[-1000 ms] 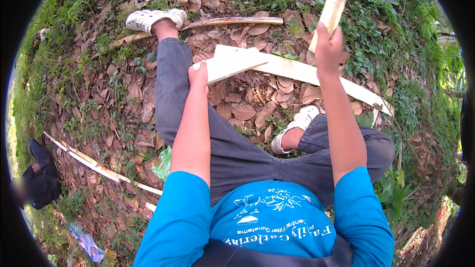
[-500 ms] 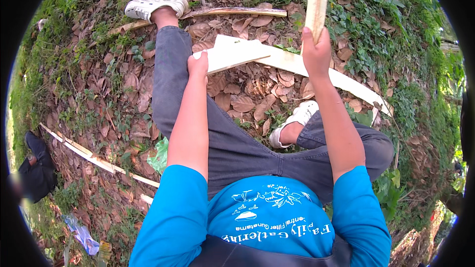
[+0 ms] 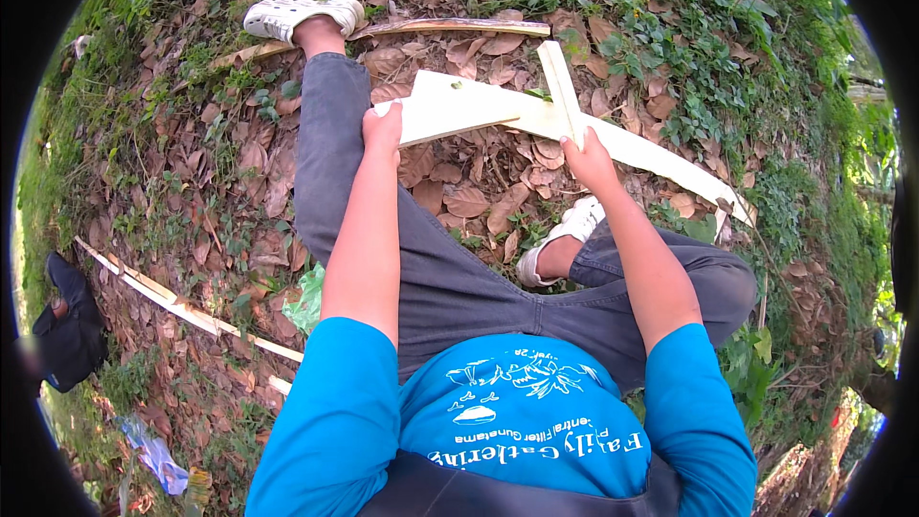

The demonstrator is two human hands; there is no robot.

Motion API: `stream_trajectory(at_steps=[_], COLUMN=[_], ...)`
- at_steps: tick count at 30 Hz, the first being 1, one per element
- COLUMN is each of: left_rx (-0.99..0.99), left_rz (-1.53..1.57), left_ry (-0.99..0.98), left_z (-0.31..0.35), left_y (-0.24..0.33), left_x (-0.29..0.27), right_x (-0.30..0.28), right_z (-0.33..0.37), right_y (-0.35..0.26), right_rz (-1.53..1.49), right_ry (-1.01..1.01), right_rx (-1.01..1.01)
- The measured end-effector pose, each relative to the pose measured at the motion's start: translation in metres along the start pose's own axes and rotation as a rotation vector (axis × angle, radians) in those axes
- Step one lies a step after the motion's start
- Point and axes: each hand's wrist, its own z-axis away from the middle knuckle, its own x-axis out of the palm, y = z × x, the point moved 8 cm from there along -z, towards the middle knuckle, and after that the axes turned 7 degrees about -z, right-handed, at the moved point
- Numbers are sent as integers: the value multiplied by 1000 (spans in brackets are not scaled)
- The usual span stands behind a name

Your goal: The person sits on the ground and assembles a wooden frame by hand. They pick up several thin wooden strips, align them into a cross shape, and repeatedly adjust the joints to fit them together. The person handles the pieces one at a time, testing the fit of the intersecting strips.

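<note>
My left hand (image 3: 384,126) is closed round the near-left end of a short pale wooden board (image 3: 455,117), which lies over the left end of a long pale wooden plank (image 3: 661,155). A narrow wooden slat (image 3: 560,86) is gripped by its lower end in my right hand (image 3: 589,159). The slat points away and slightly left, crossing above the long plank. Whether it touches the plank I cannot tell. A small green leaf bit (image 3: 456,85) rests on the pale wood near the left end.
My outstretched leg (image 3: 330,153) is at the left, and my bent leg (image 3: 670,273) at the right. Another wooden strip (image 3: 459,26) lies beyond, one more (image 3: 172,299) at the left. A green plastic bag (image 3: 306,302) sits by my thigh. Another person's foot (image 3: 67,287) shows far left.
My right hand has come down, nearer and a little left, with the slat swung from upright to leaning left over the plank. My left hand and the short board have hardly moved.
</note>
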Motion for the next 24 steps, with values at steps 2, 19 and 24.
stream_trajectory(at_steps=[2, 19, 24], left_rx=[-20, 36, 173], left_rz=[-20, -178, -73], left_ry=[-88, -742, -921], left_z=[11, 189, 289], left_y=[7, 17, 67], left_x=[10, 64, 38], right_x=[-9, -34, -110], right_z=[-4, -17, 44], right_y=[18, -12, -102], right_rz=[-73, -57, -84], right_ry=[89, 92, 38], right_rx=[23, -218, -562])
